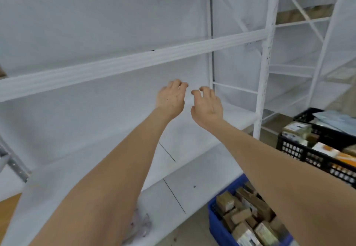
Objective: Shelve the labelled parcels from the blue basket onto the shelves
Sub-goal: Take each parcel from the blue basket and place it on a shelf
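Blue basket (219,230) low right, brown parcels (240,217) jumbled inside, longest one (254,202) lying diagonal, upper-left to lower-right. Left hand (170,99) and right hand (208,105) both empty, fingers loosely curled, side by side over white shelf (192,140). Black crate (300,149) far right.

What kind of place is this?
Probably a parcel stockroom or warehouse sorting area. White metal shelving racks fill the view, a blue basket on the floor is packed with labelled cardboard parcels, and a black crate beside it holds more packages.
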Available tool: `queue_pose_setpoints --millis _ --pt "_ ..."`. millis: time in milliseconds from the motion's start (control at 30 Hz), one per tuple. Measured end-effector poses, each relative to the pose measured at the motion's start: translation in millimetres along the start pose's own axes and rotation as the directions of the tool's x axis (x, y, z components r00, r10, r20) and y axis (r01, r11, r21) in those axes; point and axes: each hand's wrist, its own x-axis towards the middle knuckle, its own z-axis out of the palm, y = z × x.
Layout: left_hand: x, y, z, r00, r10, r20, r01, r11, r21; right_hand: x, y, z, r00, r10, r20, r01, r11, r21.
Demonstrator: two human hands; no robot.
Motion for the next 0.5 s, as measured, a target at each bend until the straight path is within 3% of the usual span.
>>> queue_pose_setpoints --millis 267,500 --pt "2 123 112 0.969 0.008 0.248 0.007 0.998 -0.061 -44 147 48 0.962 0.095 0.257 -0.084 0.995 -0.052" --pt "11 189 220 0.925 0.075 0.373 -0.022 0.989 -0.145 -58 245 112 0.902 0.145 0.406 -0.115 0.989 -0.098"
